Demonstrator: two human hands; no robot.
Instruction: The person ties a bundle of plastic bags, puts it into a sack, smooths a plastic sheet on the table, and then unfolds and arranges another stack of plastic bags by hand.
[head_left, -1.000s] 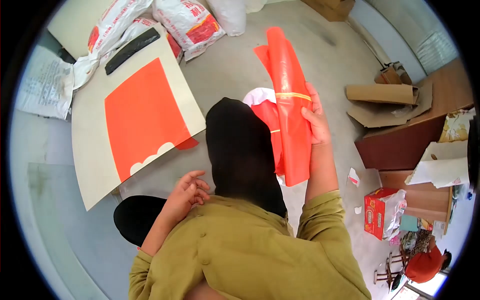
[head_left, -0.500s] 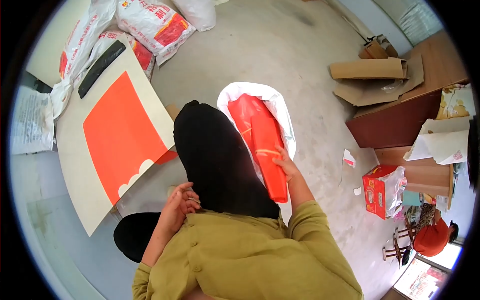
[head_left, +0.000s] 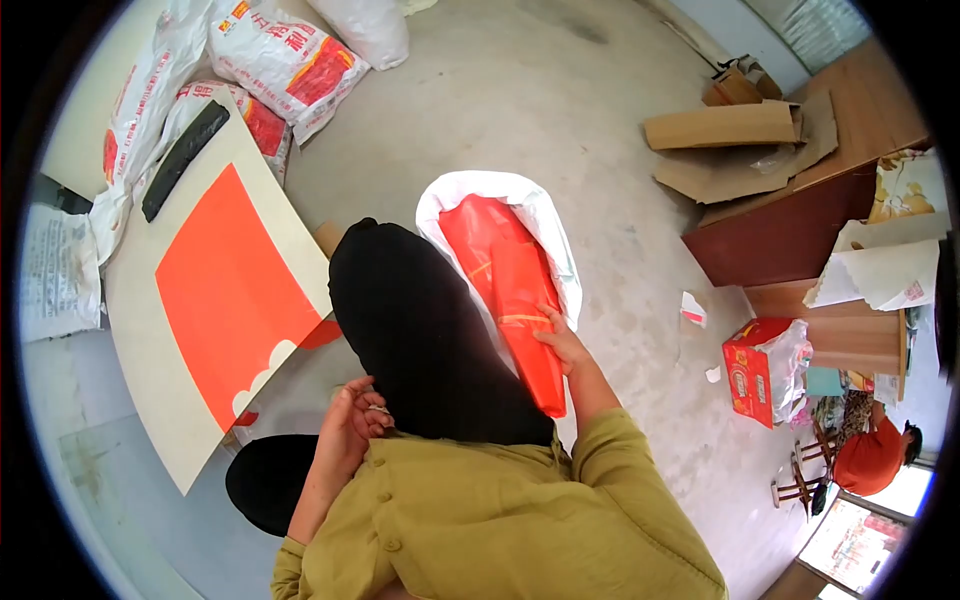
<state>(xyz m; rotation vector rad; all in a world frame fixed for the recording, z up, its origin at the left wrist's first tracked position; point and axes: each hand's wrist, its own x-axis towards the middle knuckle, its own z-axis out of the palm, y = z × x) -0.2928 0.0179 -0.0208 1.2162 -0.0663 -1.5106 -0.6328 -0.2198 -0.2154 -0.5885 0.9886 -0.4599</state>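
My right hand (head_left: 562, 340) is on a rolled red plastic bundle (head_left: 527, 330) tied with a yellow band, its fingers at the band. The bundle lies in the mouth of a white sack (head_left: 568, 250), against another banded red bundle (head_left: 468, 235). My left hand (head_left: 352, 415) rests near my lap beside the black-clad knee, fingers curled, with a small pale thing between them that I cannot make out. To the left, a flat red sheet (head_left: 235, 290) with a scalloped corner lies on a pale board (head_left: 125, 290).
A black bar (head_left: 186, 160) lies on the board's far edge. Printed white sacks (head_left: 285, 65) stand behind it. At right are cardboard (head_left: 720, 128), a wooden desk (head_left: 790, 225) and a red box (head_left: 750, 375). A person in red (head_left: 868, 458) is at the lower right.
My right hand has lowered the red bundle from the air into the white sack, beside the other bundle. The view has shifted, and the board now appears farther left.
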